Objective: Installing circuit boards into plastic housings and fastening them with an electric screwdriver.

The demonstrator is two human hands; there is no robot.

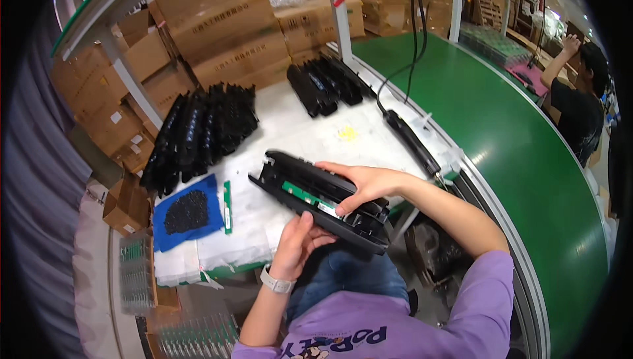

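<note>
Over the near edge of the white-covered table I hold a long black plastic housing [343, 228], tilted with its open side up. A narrow green circuit board [300, 193] lies inside it. My left hand [298, 243] grips the near wall from below, thumb against its side. Wrapped over the far wall is my right hand [366, 184], its thumb reaching inside at the right end of the board; its fingertips are hidden behind the wall. Left of the housing, a second circuit board [227, 207] lies beside a blue cloth [215, 224] heaped with small black parts, perhaps screws [186, 212].
Black housings [198, 128] are piled at the left, more [323, 85] at the back. An electric screwdriver [412, 141] with a hanging cable lies at the right. Beyond runs a green conveyor belt [488, 108]; a person [577, 98] is past it. Cardboard boxes [224, 23] stand behind.
</note>
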